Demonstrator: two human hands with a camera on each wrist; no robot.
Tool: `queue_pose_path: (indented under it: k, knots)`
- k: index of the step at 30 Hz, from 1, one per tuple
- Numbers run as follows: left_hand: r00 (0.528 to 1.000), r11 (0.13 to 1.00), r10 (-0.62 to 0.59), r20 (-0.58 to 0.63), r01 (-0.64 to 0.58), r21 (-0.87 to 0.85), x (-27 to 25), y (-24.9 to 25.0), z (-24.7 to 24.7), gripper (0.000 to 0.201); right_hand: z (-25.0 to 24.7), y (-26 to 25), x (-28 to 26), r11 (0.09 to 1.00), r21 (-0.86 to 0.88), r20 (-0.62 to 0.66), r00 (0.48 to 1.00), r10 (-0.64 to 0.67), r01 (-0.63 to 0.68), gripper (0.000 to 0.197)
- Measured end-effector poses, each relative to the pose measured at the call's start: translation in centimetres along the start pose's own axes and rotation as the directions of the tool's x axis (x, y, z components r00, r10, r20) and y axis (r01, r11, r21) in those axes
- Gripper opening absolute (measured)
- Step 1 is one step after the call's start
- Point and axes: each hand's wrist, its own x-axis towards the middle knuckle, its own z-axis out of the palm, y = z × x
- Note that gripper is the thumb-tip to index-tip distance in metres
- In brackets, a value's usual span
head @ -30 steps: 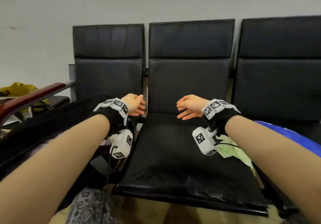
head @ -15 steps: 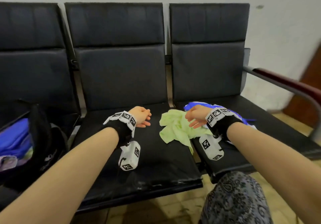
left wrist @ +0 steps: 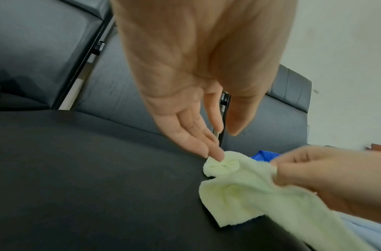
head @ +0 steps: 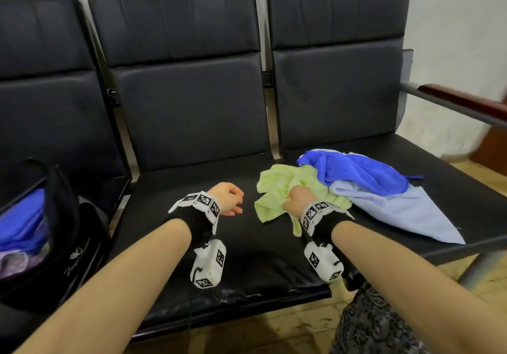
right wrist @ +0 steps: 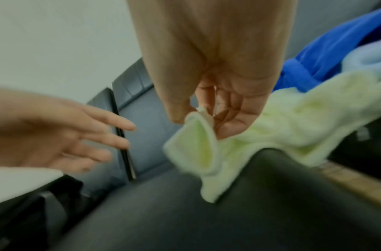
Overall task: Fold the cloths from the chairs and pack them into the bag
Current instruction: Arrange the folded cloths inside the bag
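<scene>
Right hand (head: 299, 198) pinches the pale green towel (head: 277, 189) by its hem, crumpled across two black seats (head: 219, 244), beside the blue cloths (head: 365, 172). Left hand (head: 227, 198) relaxed, holding nothing. Soft, floppy, light, I'd say; take corners.

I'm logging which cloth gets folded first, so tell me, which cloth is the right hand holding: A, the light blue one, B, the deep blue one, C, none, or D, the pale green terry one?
D: the right hand pinches the pale green terry cloth, while both blue cloths lie untouched beside it on the seat.
</scene>
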Motion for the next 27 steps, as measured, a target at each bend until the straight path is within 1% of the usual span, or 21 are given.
queue_pose_path:
  k: [1,2,4,5,6,7,8,9,11,13,14,15,16,17,18,19,21,23,24,25,27]
  knots:
    - [1.000,1.000,0.001,0.007,-0.001,0.007,-0.2,-0.2,-0.2,0.016,0.1,-0.5,-0.1,0.998,0.051,-0.012,0.999,-0.038,0.039,0.023]
    - [0.999,1.000,0.020,0.026,-0.021,0.015,-0.6,-0.4,-0.3,0.027,0.2,-1.1,-0.2,0.990,0.100,-0.025,0.995,-0.099,0.101,0.030]
    - [0.991,0.994,0.084,0.102,-0.091,0.063,-1.5,-0.7,-0.5,0.057,0.4,-2.9,-1.0,0.957,0.174,-0.027,0.972,-0.232,0.233,0.035]
    - [0.984,0.989,0.099,0.150,-0.114,0.091,-2.0,-0.7,-0.4,0.067,0.5,-4.0,-1.7,0.934,0.220,-0.016,0.958,-0.285,0.282,0.034]
    - [0.977,0.985,0.118,0.175,-0.138,0.105,-2.7,-0.7,-0.2,0.066,0.6,-5.1,-2.3,0.908,0.268,-0.011,0.944,-0.331,0.321,0.030]
    - [0.977,0.985,0.123,0.172,-0.141,0.098,-3.3,-0.7,-0.1,0.054,0.8,-6.1,-2.9,0.884,0.303,-0.006,0.929,-0.371,0.356,0.026]
    - [0.983,0.989,0.120,0.141,-0.131,0.071,-3.8,-0.6,-0.1,0.039,1.0,-6.9,-3.4,0.861,0.332,-0.006,0.914,-0.406,0.385,0.025]
    - [0.989,0.992,0.114,0.097,-0.119,0.046,-4.2,-0.6,-0.3,0.030,1.2,-7.6,-3.9,0.840,0.355,-0.001,0.899,-0.438,0.410,0.024]
    - [0.996,0.995,0.090,0.022,-0.091,0.043,-4.6,-1.4,-0.9,0.023,1.6,-8.5,-4.7,0.809,0.398,-0.001,0.882,-0.471,0.432,0.019]
    - [0.997,0.995,0.068,-0.042,-0.065,0.071,-5.1,-2.6,-1.7,0.014,2.0,-9.0,-5.3,0.794,0.449,-0.022,0.894,-0.448,0.409,0.017]
    - [0.995,0.997,0.052,-0.085,-0.046,0.067,-5.3,-3.2,-2.1,0.008,2.2,-8.9,-5.3,0.797,0.465,-0.033,0.907,-0.419,0.385,0.018]
    - [0.990,0.998,0.033,-0.138,-0.026,0.048,-5.4,-3.9,-2.6,0.006,2.3,-8.8,-5.2,0.816,0.451,-0.028,0.920,-0.391,0.361,0.021]
    - [0.980,1.000,0.016,-0.198,-0.011,0.027,-5.7,-4.8,-3.2,0.009,2.4,-8.5,-5.0,0.861,0.388,-0.002,0.934,-0.356,0.329,0.026]
    - [0.968,1.000,-0.005,-0.251,0.007,0.005,-5.9,-5.5,-3.8,0.013,2.5,-8.0,-4.8,0.914,0.276,0.036,0.948,-0.318,0.296,0.034]
    - [0.956,1.000,-0.021,-0.294,0.017,-0.017,-6.2,-6.3,-4.6,0.013,2.6,-7.5,-4.5,0.956,0.134,0.081,0.959,-0.272,0.260,0.044]
    - [0.944,0.999,-0.035,-0.329,0.023,-0.040,-6.5,-7.2,-5.6,0.011,2.6,-6.8,-4.4,0.974,-0.003,0.113,0.968,-0.224,0.226,0.054]
    - [0.916,0.994,-0.072,-0.395,0.035,-0.102,-6.7,-8.7,-7.5,0.015,2.6,-5.4,-4.1,0.971,-0.173,0.148,0.979,-0.137,0.162,0.067]
    - [0.863,0.983,-0.131,-0.487,0.048,-0.178,-7.3,-9.9,-9.3,0.027,2.8,-4.3,-3.8,0.967,-0.225,0.179,0.981,-0.078,0.118,0.073]
    - [0.826,0.977,-0.156,-0.542,0.049,-0.205,-7.6,-10.4,-10.1,0.029,3.0,-3.9,-3.8,0.968,-0.232,0.197,0.979,-0.048,0.094,0.075]
    - [0.778,0.976,-0.171,-0.605,0.048,-0.214,-8.0,-10.9,-10.8,0.030,3.3,-3.8,-3.8,0.971,-0.228,0.215,0.976,-0.025,0.075,0.076]
    - [0.670,0.983,-0.165,-0.724,0.049,-0.179,-9.0,-12.0,-11.7,0.031,4.1,-3.7,-3.7,0.977,-0.207,0.220,0.975,-0.005,0.052,0.079]
